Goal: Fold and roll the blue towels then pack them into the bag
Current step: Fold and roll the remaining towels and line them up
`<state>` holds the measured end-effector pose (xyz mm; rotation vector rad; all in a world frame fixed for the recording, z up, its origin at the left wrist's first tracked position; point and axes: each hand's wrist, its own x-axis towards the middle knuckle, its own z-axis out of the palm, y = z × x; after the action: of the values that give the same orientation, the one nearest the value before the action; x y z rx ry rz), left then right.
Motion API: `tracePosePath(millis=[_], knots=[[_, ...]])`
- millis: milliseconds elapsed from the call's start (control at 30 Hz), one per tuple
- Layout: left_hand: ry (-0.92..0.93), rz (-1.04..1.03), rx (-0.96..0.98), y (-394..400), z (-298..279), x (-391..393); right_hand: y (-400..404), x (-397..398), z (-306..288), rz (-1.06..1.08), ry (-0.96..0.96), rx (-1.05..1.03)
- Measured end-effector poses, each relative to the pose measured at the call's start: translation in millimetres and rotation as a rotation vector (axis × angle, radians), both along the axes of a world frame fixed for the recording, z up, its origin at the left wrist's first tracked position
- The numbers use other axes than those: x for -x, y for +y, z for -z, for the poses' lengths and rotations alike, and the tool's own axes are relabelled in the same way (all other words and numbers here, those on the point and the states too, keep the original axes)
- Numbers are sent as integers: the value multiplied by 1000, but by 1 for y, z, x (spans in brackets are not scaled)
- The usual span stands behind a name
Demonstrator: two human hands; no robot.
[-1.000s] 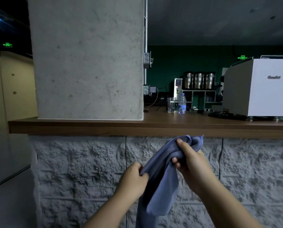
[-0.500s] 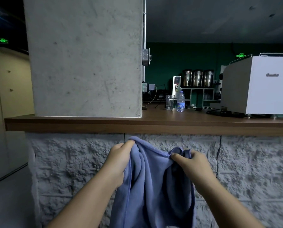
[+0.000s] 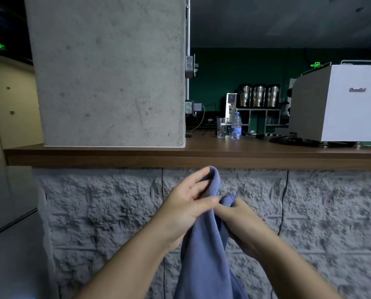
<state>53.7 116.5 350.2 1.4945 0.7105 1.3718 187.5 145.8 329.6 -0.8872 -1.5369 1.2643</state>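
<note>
Your left hand [image 3: 186,209] and right hand [image 3: 237,221] pinch the blue towel [image 3: 204,251] together, close in front of the stone counter [image 3: 106,212]; far right sits a white machine [image 3: 339,104].

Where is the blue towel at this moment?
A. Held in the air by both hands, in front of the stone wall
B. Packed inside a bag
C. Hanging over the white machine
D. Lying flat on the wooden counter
A: the blue towel hangs between the left hand and the right hand, below the wooden counter edge.
</note>
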Motion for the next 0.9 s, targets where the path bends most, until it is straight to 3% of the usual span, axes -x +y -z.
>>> tracePosePath(millis=[300, 433, 567, 633, 767, 900], knots=[[429, -468, -255, 9, 33, -4, 10, -2, 4, 268, 183, 45], [701, -552, -314, 6, 49, 2, 12, -3, 6, 303, 282, 41], [863, -574, -196, 14, 56, 12, 13, -8, 5, 309, 334, 35], [729, -564, -43, 19, 54, 16, 14, -13, 7, 281, 356, 59], [-10, -378, 261, 11, 40, 17, 12, -24, 16, 164, 348, 125], [-145, -461, 223, 11, 39, 11, 10, -17, 24, 230, 310, 133]])
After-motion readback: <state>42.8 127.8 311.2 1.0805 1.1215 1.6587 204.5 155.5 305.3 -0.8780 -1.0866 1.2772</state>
